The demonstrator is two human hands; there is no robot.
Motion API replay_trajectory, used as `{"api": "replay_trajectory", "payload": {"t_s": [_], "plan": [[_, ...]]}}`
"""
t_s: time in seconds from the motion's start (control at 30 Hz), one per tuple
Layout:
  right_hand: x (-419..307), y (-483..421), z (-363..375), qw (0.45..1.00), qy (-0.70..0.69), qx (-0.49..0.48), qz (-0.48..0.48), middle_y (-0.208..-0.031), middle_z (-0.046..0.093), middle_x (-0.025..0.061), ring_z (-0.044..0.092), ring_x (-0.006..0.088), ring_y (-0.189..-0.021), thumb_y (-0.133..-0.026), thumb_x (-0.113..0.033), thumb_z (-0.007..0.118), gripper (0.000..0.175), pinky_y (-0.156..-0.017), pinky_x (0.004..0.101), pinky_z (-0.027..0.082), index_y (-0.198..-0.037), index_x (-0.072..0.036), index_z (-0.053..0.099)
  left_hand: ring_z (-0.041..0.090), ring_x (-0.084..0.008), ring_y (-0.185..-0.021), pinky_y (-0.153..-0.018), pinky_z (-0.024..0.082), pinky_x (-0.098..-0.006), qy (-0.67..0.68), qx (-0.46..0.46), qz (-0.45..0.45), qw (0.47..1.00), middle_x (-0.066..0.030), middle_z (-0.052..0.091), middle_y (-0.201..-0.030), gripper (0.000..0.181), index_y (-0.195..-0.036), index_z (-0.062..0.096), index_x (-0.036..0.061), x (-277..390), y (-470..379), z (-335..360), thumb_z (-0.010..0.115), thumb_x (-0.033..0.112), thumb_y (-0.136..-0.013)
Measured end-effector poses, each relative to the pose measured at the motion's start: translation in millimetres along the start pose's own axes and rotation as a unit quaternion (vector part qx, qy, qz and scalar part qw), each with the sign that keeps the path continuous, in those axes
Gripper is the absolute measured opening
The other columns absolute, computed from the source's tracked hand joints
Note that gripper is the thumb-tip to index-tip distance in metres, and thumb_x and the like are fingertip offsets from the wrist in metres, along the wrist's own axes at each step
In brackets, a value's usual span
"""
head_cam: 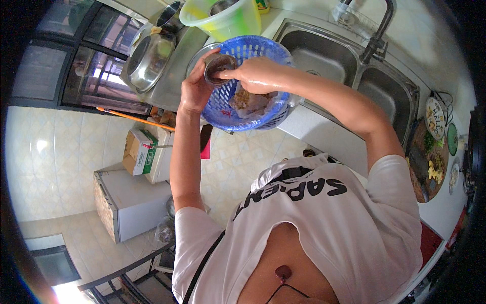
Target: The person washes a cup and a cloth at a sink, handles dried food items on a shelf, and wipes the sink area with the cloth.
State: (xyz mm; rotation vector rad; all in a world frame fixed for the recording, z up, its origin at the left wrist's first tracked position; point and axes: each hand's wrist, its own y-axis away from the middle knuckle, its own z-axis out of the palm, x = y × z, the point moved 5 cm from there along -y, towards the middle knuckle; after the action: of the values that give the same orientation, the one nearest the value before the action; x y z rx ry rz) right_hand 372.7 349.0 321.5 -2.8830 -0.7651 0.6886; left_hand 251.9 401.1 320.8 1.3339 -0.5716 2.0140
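My left hand (197, 85) grips a small round metal cup (220, 70) by its side, with its mouth facing up toward me. An extended finger of my right hand (260, 75) reaches into the cup; the other fingers look curled, and the palm side is hidden. The wet skin of that hand shines. Below both hands is a blue plastic basket (218, 123) with slotted walls, lined with a clear plastic bag (262, 108). Brownish food scraps (243, 99) lie in the bag.
Right of the basket is a double steel sink (322, 49) with a black faucet (374, 47). A translucent tub (228, 22) and a steel basin (146, 64) stand behind and left. At far right, a round chopping board (421, 182) bears a cleaver (420, 155) and chopped food.
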Motion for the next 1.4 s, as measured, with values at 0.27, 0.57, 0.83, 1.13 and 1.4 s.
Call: {"api": "replay_trajectory", "payload": {"t_s": [0.27,0.57,0.83,1.13,1.4], "plan": [[7,2,-3,0.999,-0.005,0.038,0.038,-0.078,0.061,0.0195,0.060,0.0371,-0.070,-0.076,-0.009,0.046,0.046,-0.061,0.0487,0.046,-0.120,-0.022,0.047,0.047,-0.0217,-0.112,-0.098,0.032,-0.0357,-0.051,0.012,0.016,0.998,-0.0122,0.049,-0.120,0.048,-0.128,0.035,0.0010,0,2,2,0.040,0.029,-0.089],[15,-1,8,0.990,-0.122,0.063,0.037,-0.074,0.061,0.0208,0.060,0.0378,-0.069,-0.078,-0.012,0.050,0.038,-0.062,0.0481,0.046,-0.114,-0.006,0.042,0.047,-0.0200,-0.111,-0.097,0.033,-0.0342,-0.063,0.016,0.043,0.997,-0.0114,0.050,-0.119,0.046,-0.127,0.035,0.0005,-1,-3,0,0.039,0.027,-0.090],[7,-4,-1,0.990,-0.112,0.081,0.013,-0.076,0.061,0.0200,0.060,0.0365,-0.072,-0.076,-0.009,0.049,0.038,-0.061,0.0480,0.046,-0.114,-0.015,0.048,0.047,-0.0195,-0.110,-0.096,0.033,-0.0331,-0.064,0.015,0.031,0.997,-0.0113,0.050,-0.118,0.041,-0.127,0.036,0.0004,2,-4,4,0.034,0.022,-0.093],[3,-4,-8,0.998,-0.014,0.047,0.033,-0.081,0.062,0.0175,0.059,0.0373,-0.072,-0.076,-0.010,0.047,0.031,-0.063,0.0490,0.046,-0.106,-0.016,0.055,0.049,-0.0141,-0.100,-0.090,0.036,-0.0281,-0.146,0.039,0.002,0.989,-0.0058,0.052,-0.111,0.037,-0.125,0.041,0.0049,1,-6,3,0.033,0.022,-0.093],[16,-6,9,0.998,-0.045,0.025,0.044,-0.085,0.061,0.0207,0.059,0.0358,-0.078,-0.076,-0.010,0.048,0.031,-0.066,0.0476,0.046,-0.106,-0.016,0.055,0.049,-0.0098,-0.090,-0.078,0.037,-0.0228,-0.221,0.055,-0.007,0.974,-0.0027,0.054,-0.104,0.036,-0.124,0.045,0.0074,-1,-10,-5,0.035,0.024,-0.093]]}}
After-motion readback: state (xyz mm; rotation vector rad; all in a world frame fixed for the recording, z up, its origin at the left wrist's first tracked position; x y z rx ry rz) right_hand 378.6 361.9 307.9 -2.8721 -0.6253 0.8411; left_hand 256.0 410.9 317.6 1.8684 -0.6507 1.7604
